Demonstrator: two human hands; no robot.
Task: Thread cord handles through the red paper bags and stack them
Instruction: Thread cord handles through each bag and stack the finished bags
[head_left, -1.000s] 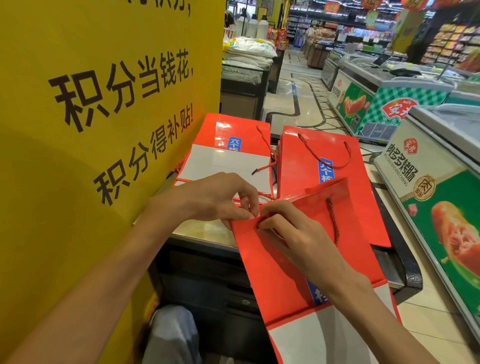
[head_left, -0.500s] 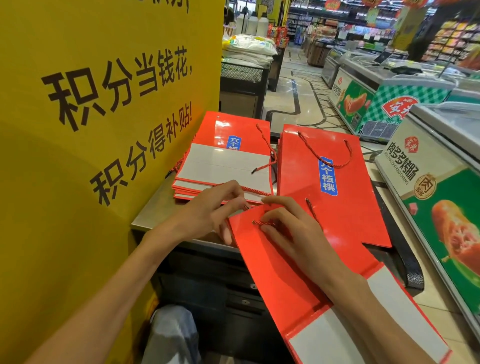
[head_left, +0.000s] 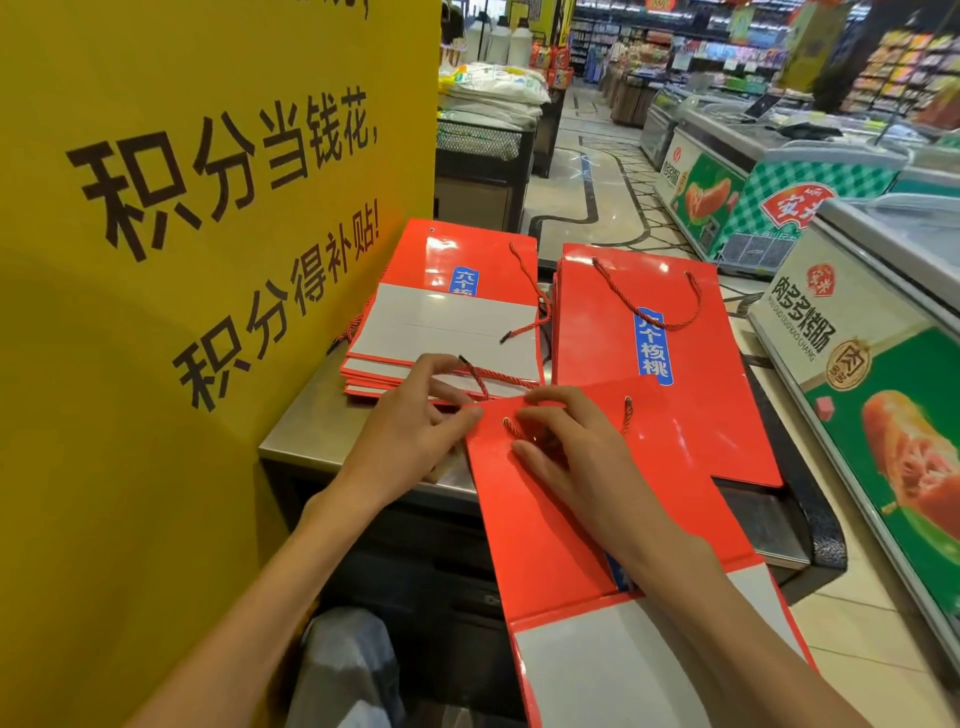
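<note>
Lying flatter than before, red bag (head_left: 530, 519) under both hands (head_left: 566, 457).

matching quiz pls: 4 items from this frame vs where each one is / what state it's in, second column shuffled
1. left hand
2. right hand
3. left stack
4. right stack

A. top bag has a full looped handle
B. flat on the near bag's face by the cord
C. top bag folded, white base showing
D. at the near bag's left top corner

Pairs: 1-D, 2-B, 3-C, 4-A
</note>
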